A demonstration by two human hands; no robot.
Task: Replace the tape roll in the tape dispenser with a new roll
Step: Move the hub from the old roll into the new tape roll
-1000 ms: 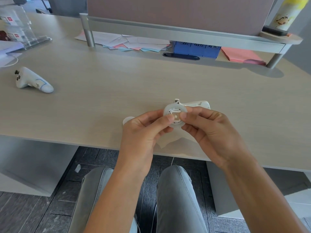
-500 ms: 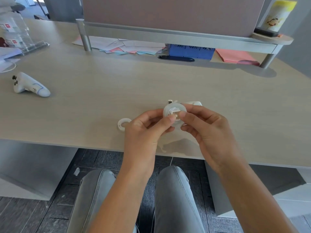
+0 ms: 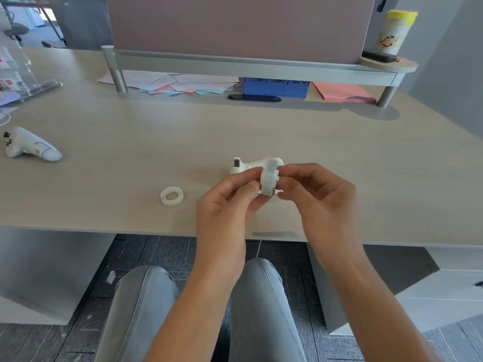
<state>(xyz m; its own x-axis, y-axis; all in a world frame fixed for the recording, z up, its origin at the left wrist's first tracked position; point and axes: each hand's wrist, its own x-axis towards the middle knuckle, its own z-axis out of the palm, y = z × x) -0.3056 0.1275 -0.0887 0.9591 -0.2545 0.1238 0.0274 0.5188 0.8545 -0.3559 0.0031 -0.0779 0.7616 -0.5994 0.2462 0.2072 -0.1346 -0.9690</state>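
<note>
I hold the new roll (image 3: 269, 176) edge-on above the bench (image 3: 130, 142), my left hand (image 3: 230, 202) and right hand (image 3: 316, 194) both pinched narrow on its flat sides. The dispenser (image 3: 248, 164) sits on the bench just behind it, its slot mostly hidden. The roll is smooth, glossy and translucent, a short drum on what looks like a white hub, so I judge it could slip or cock sideways if my pinch loosens, and the hub could miss its seat. The spent core (image 3: 171, 196), a plain matte white ring, lies flat to the left, well apart.
</note>
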